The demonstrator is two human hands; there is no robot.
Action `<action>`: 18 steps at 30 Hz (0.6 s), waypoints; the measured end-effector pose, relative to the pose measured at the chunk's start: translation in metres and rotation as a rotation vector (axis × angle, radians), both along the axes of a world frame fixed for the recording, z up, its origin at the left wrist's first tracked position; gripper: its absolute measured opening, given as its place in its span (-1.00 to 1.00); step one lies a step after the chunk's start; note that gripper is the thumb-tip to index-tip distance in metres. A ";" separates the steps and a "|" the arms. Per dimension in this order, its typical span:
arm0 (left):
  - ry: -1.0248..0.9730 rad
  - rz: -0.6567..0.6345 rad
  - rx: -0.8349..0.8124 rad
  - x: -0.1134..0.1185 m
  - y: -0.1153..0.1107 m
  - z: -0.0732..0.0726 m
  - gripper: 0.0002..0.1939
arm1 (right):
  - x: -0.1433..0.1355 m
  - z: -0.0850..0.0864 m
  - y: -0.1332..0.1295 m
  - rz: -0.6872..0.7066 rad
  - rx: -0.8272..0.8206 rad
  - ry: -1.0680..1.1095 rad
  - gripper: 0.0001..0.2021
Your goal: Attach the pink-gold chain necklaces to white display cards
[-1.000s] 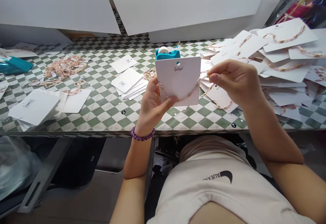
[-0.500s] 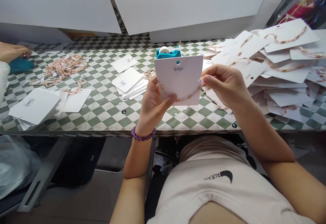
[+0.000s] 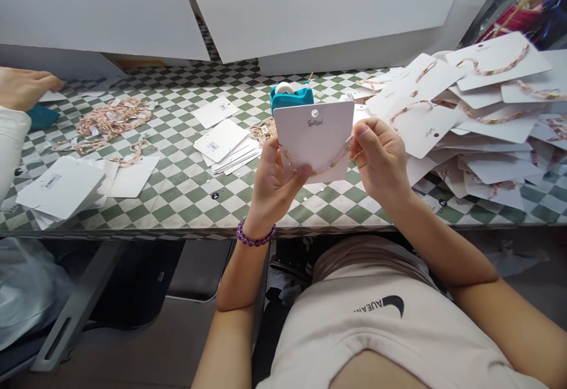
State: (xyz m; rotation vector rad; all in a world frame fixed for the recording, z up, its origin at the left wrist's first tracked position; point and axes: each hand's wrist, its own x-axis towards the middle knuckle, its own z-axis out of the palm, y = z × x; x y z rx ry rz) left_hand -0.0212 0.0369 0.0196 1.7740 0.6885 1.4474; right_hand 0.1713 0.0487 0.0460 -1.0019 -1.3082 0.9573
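A white display card (image 3: 314, 141) with a small printed name and a hole near its top stands upright in front of me. Across its lower part hangs a thin pink and gold beaded necklace (image 3: 330, 166). My left hand (image 3: 283, 179) grips the card's lower left, thumb in front over the beads, fingers mostly behind. At the card's right edge, my right hand (image 3: 381, 156) pinches the necklace's end between thumb and fingers. A teal tape dispenser (image 3: 290, 98) with a white roll sits just behind the card.
Carded necklaces (image 3: 496, 117) lie in a tall, uneven pile on the right. Blank cards (image 3: 225, 144) sit left of centre, and more cards (image 3: 62, 185) lie further left. Near a tangled heap of pink beaded strands (image 3: 115, 117) is another person's hand (image 3: 26, 88).
The card has turned slightly and shifted a little right with my left hand. My right hand has rotated, its pinch still at the card's edge. The other person's hand has moved right.
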 end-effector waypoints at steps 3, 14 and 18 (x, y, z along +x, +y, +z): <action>0.008 0.015 0.000 0.004 -0.001 -0.001 -0.51 | -0.007 -0.004 -0.001 -0.059 -0.014 0.053 -0.54; 0.047 0.012 0.004 0.013 -0.004 -0.008 -0.61 | -0.015 -0.013 -0.001 -0.064 -0.086 0.236 -0.57; 0.123 0.085 0.057 0.013 -0.004 -0.011 -0.62 | -0.015 -0.011 -0.003 0.046 -0.143 0.270 -0.60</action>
